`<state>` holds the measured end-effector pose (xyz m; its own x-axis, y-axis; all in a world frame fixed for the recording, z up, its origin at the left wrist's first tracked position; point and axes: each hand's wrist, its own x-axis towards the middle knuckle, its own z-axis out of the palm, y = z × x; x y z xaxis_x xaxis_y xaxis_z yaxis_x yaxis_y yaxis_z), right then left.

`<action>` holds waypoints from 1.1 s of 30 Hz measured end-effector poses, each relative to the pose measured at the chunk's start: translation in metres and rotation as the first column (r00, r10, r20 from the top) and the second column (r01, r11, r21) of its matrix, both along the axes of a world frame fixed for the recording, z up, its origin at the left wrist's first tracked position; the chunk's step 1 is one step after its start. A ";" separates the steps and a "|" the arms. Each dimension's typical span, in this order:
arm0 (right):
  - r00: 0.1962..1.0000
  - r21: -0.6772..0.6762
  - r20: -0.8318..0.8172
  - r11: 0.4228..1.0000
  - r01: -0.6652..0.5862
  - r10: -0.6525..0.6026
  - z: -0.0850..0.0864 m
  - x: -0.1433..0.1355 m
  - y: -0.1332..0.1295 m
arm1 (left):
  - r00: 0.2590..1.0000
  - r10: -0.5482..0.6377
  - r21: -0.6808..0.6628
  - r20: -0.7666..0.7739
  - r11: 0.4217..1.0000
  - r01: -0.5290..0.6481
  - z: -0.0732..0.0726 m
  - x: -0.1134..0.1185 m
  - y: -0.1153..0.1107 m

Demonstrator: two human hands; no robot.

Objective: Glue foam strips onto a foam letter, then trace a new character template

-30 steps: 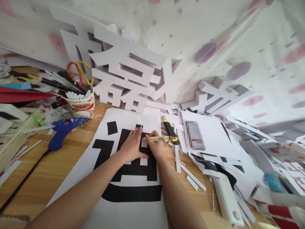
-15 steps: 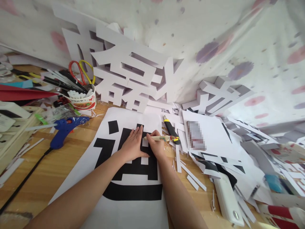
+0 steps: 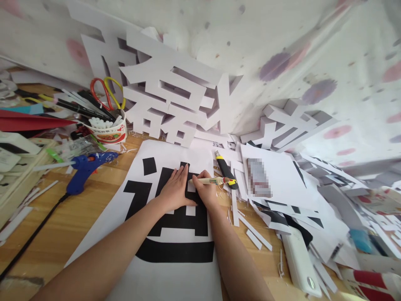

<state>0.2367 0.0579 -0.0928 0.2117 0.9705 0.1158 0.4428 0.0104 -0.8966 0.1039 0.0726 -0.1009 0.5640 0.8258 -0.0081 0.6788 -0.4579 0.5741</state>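
On the wood-grained desk [image 3: 103, 186], a blue plastic glue gun [image 3: 82, 170] lies left of a large white paper sheet [image 3: 163, 278] bearing bold black character strokes [image 3: 177, 251]. The left hand [image 3: 174, 189] rests flat and open on the strokes; the right hand [image 3: 205, 191] grasps a slim cream-coloured pen [image 3: 213, 181] near a black-and-yellow utility knife [image 3: 224, 168].

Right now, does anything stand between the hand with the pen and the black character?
Nothing visible does: the right hand holds the pen with its tip over the black character. The left hand lies spread beside the tip, not between.
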 end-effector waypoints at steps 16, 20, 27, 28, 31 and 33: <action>1.000 0.011 0.009 1.000 0.009 -0.009 -0.005 0.001 0.002 | 1.000 -0.004 -0.023 -0.007 1.000 0.004 0.003 0.000 -0.001; 1.000 0.024 0.014 1.000 0.007 -0.007 -0.006 0.002 0.002 | 0.998 -0.065 -0.029 -0.010 0.997 0.065 0.011 -0.008 0.002; 1.000 0.012 0.017 1.000 0.020 -0.020 -0.004 0.002 0.001 | 0.994 0.092 0.096 -0.055 0.992 -0.087 0.004 -0.022 0.017; 1.000 0.004 0.018 1.000 0.018 -0.018 -0.003 0.002 0.001 | 0.993 0.092 0.132 -0.073 0.988 -0.082 0.001 -0.022 0.019; 1.000 -0.018 0.011 1.000 0.015 -0.015 -0.001 0.001 0.000 | 0.989 0.093 0.200 -0.112 0.977 -0.070 -0.006 -0.020 0.020; 1.000 -0.021 0.001 1.000 0.016 -0.016 0.000 0.000 0.000 | 0.988 0.101 0.212 -0.119 0.974 -0.074 -0.008 -0.019 0.019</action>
<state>0.2372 0.0581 -0.0932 0.2267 0.9693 0.0956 0.4438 -0.0154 -0.8960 0.0848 0.0915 -0.1091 0.4948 0.8632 0.1002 0.7834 -0.4930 0.3784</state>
